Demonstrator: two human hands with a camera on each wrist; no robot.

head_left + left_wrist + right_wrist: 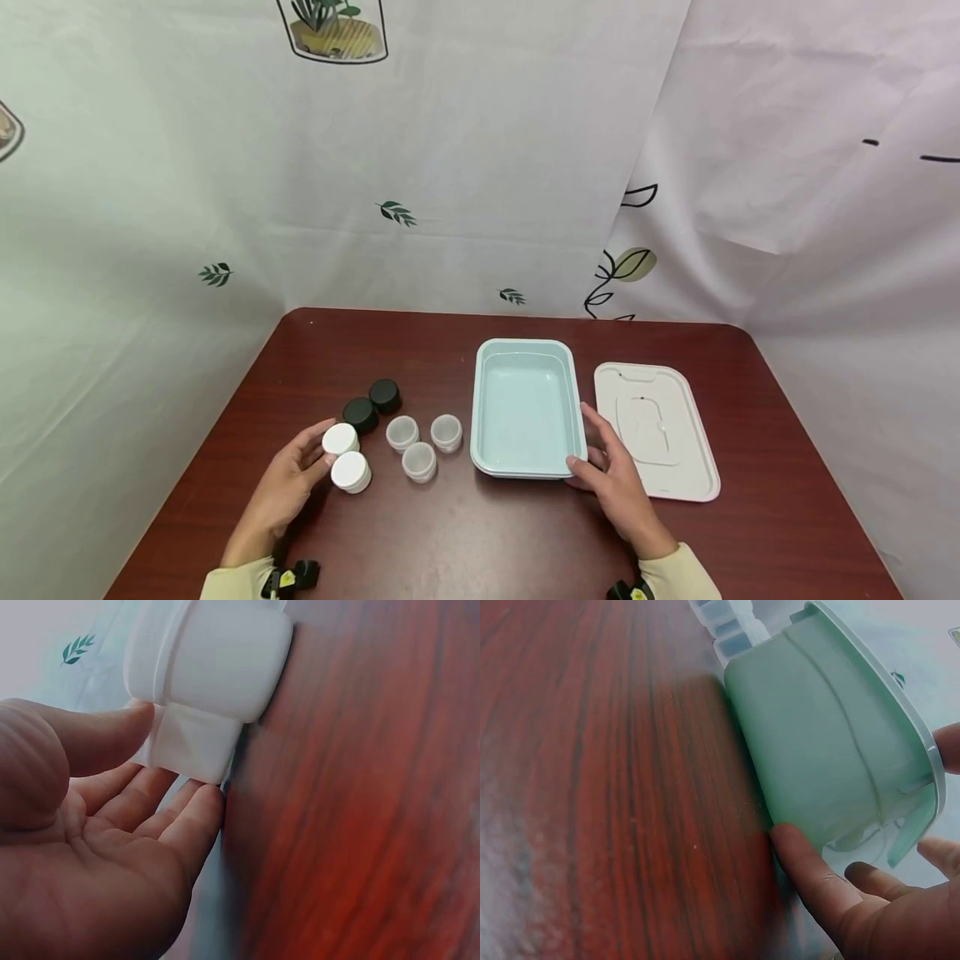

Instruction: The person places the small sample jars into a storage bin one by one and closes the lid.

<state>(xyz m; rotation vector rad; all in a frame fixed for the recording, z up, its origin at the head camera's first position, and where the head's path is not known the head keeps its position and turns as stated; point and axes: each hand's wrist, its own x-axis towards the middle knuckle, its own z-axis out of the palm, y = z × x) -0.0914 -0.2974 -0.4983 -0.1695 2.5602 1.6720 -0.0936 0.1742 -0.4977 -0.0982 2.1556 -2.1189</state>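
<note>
My left hand (288, 479) is at two white-lidded jars on the left of the table. Its thumb and fingers hold the farther white jar (341, 437). The nearer white jar (351, 473) stands right beside it and fills the top of the left wrist view. My right hand (611, 475) grips the near right corner of a pale blue rectangular container (525, 408), thumb on the near side and fingers along the right side. In the right wrist view the container's wall (817, 742) rises from the table.
Beyond the white jars stand two black-lidded jars (361, 415) (385, 396). Three small translucent-topped jars (419, 461) are grouped between them and the container. A white lid (660, 433) lies flat on the brown table (450, 542) at the right. Patterned cloth (487, 167) hangs behind.
</note>
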